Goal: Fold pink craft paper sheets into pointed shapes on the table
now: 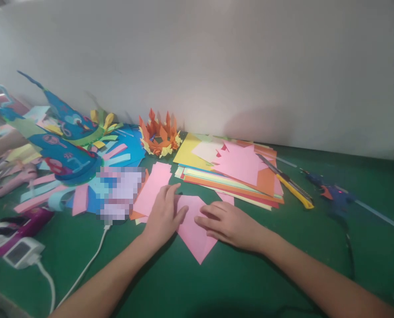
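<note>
A folded sheet of pink paper [198,245] lies on the green tabletop in front of me, its pointed end toward me. My left hand [163,214] rests on the paper's left edge with thumb and fingers apart. On the right side of the same sheet, my right hand [231,223] lies with its fingers stretched over the paper. Neither hand grips anything that I can see. Just left of my left hand are pink paper strips [155,181] on top of orange ones.
Behind my hands sits a stack of coloured paper [230,185] with a yellow cutter knife [292,190] at its right. A blue glue gun [339,196] lies farther right. An orange paper crown [160,137] and blue cone hats [67,154] stand left, near white cables [95,256].
</note>
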Demonstrator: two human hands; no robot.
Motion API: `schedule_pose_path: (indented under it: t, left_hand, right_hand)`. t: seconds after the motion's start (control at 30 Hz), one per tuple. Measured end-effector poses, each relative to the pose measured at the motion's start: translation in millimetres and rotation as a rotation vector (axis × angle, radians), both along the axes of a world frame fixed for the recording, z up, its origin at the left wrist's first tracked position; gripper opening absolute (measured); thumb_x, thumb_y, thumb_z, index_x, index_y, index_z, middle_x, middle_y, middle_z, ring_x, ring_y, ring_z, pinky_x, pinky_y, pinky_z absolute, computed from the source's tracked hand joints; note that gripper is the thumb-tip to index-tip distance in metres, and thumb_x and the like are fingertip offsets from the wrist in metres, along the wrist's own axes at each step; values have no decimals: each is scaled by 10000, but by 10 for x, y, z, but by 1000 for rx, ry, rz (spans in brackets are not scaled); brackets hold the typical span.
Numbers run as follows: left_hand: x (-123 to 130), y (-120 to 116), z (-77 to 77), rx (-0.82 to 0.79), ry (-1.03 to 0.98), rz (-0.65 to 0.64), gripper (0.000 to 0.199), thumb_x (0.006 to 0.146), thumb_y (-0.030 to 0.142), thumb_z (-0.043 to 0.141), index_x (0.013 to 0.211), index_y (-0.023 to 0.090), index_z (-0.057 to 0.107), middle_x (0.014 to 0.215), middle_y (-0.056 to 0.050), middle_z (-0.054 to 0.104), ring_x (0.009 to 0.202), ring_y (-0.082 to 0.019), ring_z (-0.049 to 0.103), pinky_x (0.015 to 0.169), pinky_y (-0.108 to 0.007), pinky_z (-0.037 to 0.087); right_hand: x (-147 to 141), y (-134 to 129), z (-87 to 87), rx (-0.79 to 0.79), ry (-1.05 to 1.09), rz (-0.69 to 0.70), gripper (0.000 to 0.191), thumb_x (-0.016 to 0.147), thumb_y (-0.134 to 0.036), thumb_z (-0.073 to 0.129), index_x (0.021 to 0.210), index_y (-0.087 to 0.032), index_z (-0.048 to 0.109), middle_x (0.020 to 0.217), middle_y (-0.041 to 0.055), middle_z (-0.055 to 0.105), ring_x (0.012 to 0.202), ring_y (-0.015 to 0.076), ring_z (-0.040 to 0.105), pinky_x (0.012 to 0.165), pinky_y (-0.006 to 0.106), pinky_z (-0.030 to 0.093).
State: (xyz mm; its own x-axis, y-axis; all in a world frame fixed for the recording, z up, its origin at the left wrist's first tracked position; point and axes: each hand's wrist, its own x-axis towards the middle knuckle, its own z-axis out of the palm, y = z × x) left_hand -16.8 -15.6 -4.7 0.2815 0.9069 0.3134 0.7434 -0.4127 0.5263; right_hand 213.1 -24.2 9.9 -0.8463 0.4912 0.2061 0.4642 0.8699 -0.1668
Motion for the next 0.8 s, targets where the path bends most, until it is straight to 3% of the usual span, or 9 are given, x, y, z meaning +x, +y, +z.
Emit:
schedule_pose_path:
  t: [0.1, 0.2, 0.43, 0.7, 0.8]
  left_hand:
    - [-26, 17, -6, 40, 147, 11, 407, 849, 364, 573, 1194, 179, 462, 1125, -122, 492, 1057, -292, 469, 895, -487, 414]
    - [-38, 20, 8, 42, 170, -21, 281, 841, 411, 573, 1003, 184, 535, 1027, -92, 525, 976, -271, 485, 854, -458, 416]
    - [7, -1, 69, -221, -111, 46, 81, 830, 237, 527, 821, 194, 459, 686, 29, 474, 607, -142, 474, 565, -268, 394]
    - [1, -1, 89, -241, -253, -8, 95, 813, 242, 557, 764, 191, 494, 685, 32, 498, 586, -106, 471, 544, -224, 379]
    - [3, -11, 90, -240, -231, -25, 94, 829, 233, 532, 760, 193, 484, 673, 32, 492, 590, -110, 469, 547, -226, 376]
  right_hand:
    - [1, -12, 4, -16, -26, -12, 325, 969, -321, 373, 1226, -193, 526, 1064, 115, 556, 853, 198, 455, 762, 335, 394]
    - [-5, -23, 8, -40, -56, -14, 322, 968, -315, 380, 1244, -211, 510, 977, 87, 547, 809, 187, 425, 734, 317, 361]
    - [-2, -33, 22, 14, -59, 11, 349, 977, -261, 355, 1307, -280, 465, 875, 52, 508, 730, 171, 365, 675, 308, 286]
    - [14, -42, 14, 30, -86, 51, 404, 969, -203, 356, 1335, -356, 431, 859, 38, 504, 702, 162, 355, 662, 304, 265]
    - [12, -40, 19, -9, -75, 101, 447, 959, -169, 359, 1352, -378, 398, 996, 38, 540, 761, 160, 393, 700, 305, 285]
